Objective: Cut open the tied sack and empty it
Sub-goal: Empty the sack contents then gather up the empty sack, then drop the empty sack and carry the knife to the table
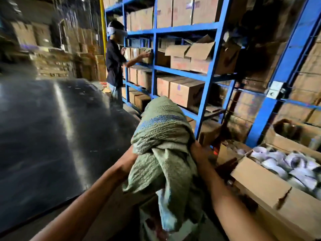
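Gripping the green woven sack (pixel 163 136) from both sides, the left hand (pixel 129 158) and right hand (pixel 197 148) are tipping it mouth-down to empty it; their fingers are hidden behind the fabric.

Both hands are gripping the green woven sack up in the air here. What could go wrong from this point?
The sack hangs bunched between the left hand and right hand, with pale contents showing at its lower end, so they might spill outside the open box at right. The frame is motion-blurred; a fast swing could hit the blue shelving.
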A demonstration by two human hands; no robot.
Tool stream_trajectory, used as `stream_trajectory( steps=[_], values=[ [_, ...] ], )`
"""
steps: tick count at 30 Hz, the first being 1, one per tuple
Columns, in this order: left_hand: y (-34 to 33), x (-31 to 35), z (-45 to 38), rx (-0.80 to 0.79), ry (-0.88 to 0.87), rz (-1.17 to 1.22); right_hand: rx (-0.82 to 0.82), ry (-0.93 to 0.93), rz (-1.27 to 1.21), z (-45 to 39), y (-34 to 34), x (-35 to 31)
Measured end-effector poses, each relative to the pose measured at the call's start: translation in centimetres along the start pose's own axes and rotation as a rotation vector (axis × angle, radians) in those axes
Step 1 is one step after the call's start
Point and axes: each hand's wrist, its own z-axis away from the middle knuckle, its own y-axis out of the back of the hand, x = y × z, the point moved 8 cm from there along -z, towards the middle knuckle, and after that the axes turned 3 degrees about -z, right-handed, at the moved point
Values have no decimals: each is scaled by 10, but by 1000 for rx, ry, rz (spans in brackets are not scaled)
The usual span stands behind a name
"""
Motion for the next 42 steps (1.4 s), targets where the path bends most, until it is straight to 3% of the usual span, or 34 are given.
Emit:
stream_trajectory(
  steps=[3,7,10,12,15,18,21,25,28,30,33,36,39,42],
  values=[
    [1,-21,-11,-44,63,12,-68,6,8,-15,-35,11],
    [12,-75,-31,320,229,145,-170,120,26,-54,-37,27],
    [-6,-129,-45,489,314,354,-411,4,63,-84,-37,81],
    [-40,-176,-56,456,474,422,-537,-103,114,-89,-45,136],
    [-123,-257,-66,281,717,488,-429,-250,74,-114,-26,226],
    [-183,-328,-54,286,907,600,-391,-344,88,-151,2,300],
    [-219,-396,-46,275,1046,590,-520,-316,191,-185,1,374],
    [-249,-494,-34,274,1164,368,-552,-231,432,-220,-16,493],
    [-258,-544,-9,111,1240,0,-726,-119,1006,-220,-35,578],
    [-258,-569,12,48,1234,-143,-819,-58,1144,-208,-56,608],
    [-235,-573,44,152,1174,-283,-737,140,1031,-177,-92,601],
    [-210,-557,93,134,1106,-524,-739,274,864,-118,-132,582],
    [-181,-548,159,119,1108,-680,-783,241,722,-50,-171,578],
    [-164,-556,226,75,1116,-745,-805,36,619,14,-195,599]
  ],
)
